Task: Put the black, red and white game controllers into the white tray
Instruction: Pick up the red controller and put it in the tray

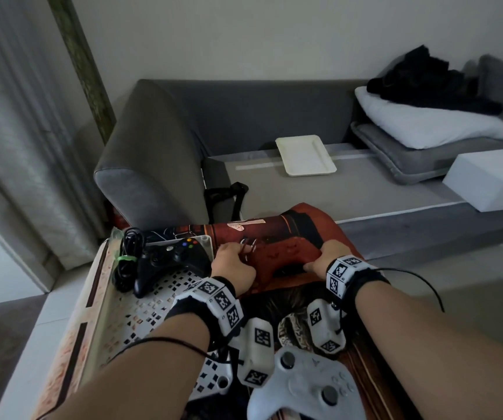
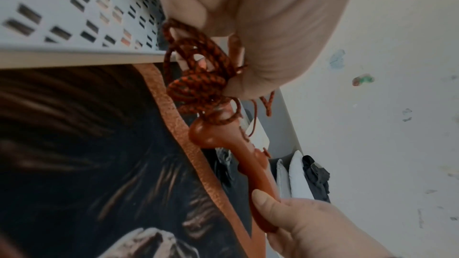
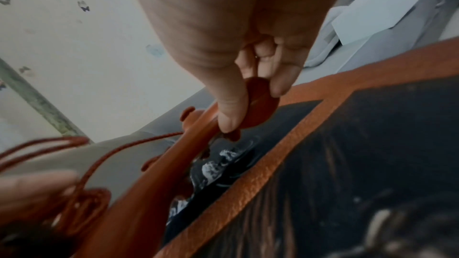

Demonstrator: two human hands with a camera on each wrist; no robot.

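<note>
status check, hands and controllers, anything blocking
Left hand grips red cord bundle; right hand grips red controller. Black controller in white tray, white controller outside. Nothing blocking.

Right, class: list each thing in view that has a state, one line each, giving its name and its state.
black controller: lying in the white tray, cable bundled.
red controller: gripped at both ends, not yet in the tray.
red cord: bunched in the left hand.
white controller: lying on the mat, outside the tray.
white tray: holds one controller.
left hand: grips controller and cord.
right hand: grips the controller.
</note>
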